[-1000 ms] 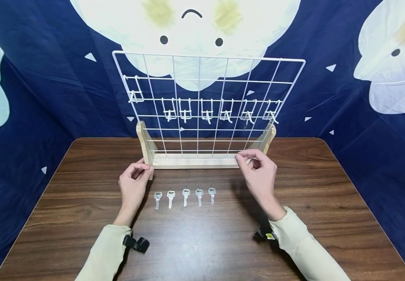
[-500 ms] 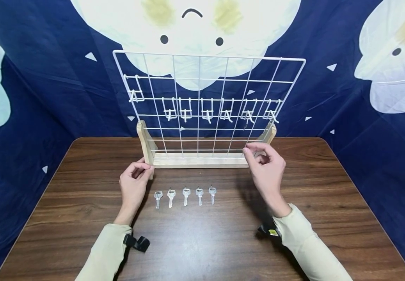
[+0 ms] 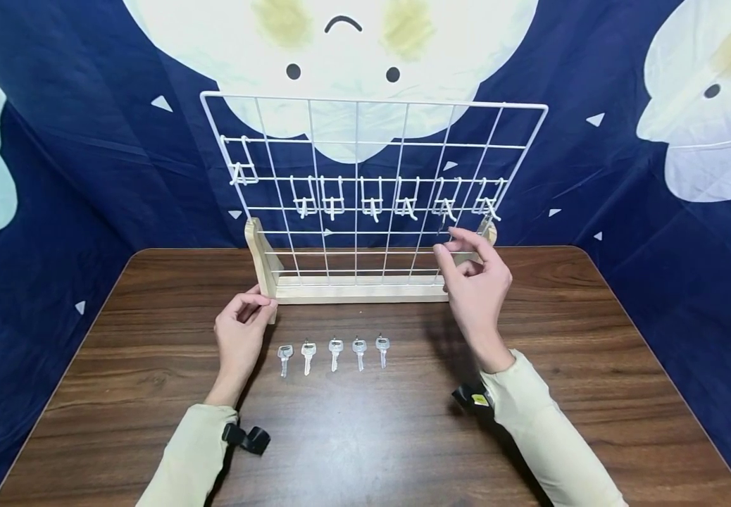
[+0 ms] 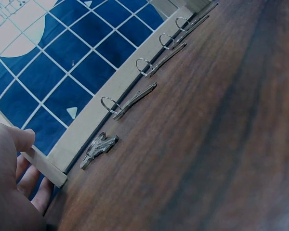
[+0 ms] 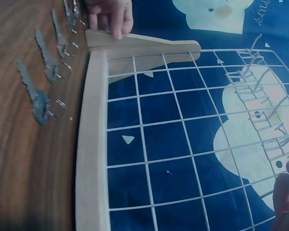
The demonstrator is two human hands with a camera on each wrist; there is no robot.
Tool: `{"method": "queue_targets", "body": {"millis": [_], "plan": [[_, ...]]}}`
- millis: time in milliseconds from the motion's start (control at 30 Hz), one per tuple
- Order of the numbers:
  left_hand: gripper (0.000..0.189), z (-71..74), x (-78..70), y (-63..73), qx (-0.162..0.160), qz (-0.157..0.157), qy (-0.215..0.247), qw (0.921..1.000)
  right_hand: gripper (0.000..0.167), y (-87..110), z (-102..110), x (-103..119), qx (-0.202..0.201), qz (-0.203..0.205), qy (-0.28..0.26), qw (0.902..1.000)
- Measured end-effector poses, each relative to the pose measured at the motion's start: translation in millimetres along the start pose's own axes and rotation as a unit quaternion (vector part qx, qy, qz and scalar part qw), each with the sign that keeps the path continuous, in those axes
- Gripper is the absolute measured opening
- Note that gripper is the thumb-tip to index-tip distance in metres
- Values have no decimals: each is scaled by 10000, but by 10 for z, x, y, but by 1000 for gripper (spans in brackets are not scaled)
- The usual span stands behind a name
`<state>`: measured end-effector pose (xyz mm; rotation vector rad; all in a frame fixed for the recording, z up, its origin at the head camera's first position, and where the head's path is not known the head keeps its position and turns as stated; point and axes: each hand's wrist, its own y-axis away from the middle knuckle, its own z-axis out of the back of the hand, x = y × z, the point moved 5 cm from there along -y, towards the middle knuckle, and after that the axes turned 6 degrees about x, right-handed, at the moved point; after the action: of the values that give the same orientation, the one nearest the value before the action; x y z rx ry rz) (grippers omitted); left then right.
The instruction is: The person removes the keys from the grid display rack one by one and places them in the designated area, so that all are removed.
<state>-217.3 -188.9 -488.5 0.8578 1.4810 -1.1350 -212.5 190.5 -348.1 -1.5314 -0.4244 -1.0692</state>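
A white wire grid [image 3: 372, 102] stands upright in a wooden stand [image 3: 362, 298] at the table's back. My left hand [image 3: 239, 338] grips the stand's left foot between thumb and fingers, also seen in the left wrist view. My right hand [image 3: 481, 292] is raised before the grid's right part, thumb and index finger slightly parted. Just above those fingertips, a key [image 3: 441, 225] hangs from the second hook [image 3: 446, 208] from the right. In the right wrist view, fingertips [image 5: 282, 190] show at the right edge, close to the wires.
Several silver keys [image 3: 336, 352] with rings lie in a row on the brown wooden table [image 3: 353, 436], in front of the stand. Several white hooks [image 3: 372, 204] line the grid; one hook [image 3: 241, 172] sits higher at the left. A dark blue cloth [image 3: 99, 169] hangs behind.
My right hand first shifts right, then rises toward the hanging key, and its thumb and index finger part. My left hand stays on the stand. The keys on the table have not moved.
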Motion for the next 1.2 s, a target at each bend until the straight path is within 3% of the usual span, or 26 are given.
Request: {"method": "queue_targets", "body": {"millis": [300,667,967,1200], "plan": [[14,-5,-2,-2,12,-9,-5,10000,31,-114,-71,41,-209,-38,46,9998],[14,-1,-3,3,5,37,-43,10000,38,-185,-167,18,-94,-399,-452,9981],[14,-4,-1,-7,25,41,-36,10000,22,-219,-211,41,-91,-666,-1012,9926],[14,-3,3,-5,6,60,-21,10000,15,-242,-209,52,-131,-584,-1156,9915]]}}
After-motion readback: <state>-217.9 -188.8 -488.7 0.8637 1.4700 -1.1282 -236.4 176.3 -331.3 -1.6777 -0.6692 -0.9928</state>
